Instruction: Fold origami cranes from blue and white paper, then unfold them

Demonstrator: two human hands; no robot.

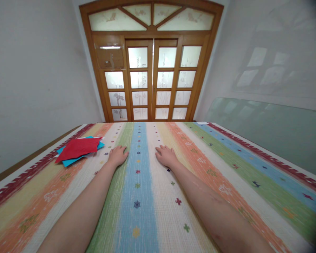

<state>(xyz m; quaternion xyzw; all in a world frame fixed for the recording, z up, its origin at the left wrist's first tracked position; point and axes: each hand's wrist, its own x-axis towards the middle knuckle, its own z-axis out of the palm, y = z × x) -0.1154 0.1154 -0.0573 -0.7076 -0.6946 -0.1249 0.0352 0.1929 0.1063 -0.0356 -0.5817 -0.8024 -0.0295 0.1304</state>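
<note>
My left hand [118, 155] lies palm down on a striped, many-coloured cloth [226, 175] that covers the table. My right hand [166, 155] lies flat on the cloth too, a short way to the right, with a blue stripe between the two hands. Neither hand holds anything, and the fingers of both are spread slightly. A small stack of paper sheets sits to the left of my left hand: a red sheet [77, 148] on top of blue sheets [71, 161]. The stack is apart from my left hand.
A wooden double door [152, 80] with frosted glass panes stands beyond the far edge of the table. White walls rise on both sides. A large pane of glass [268, 130] leans against the right wall beside the table.
</note>
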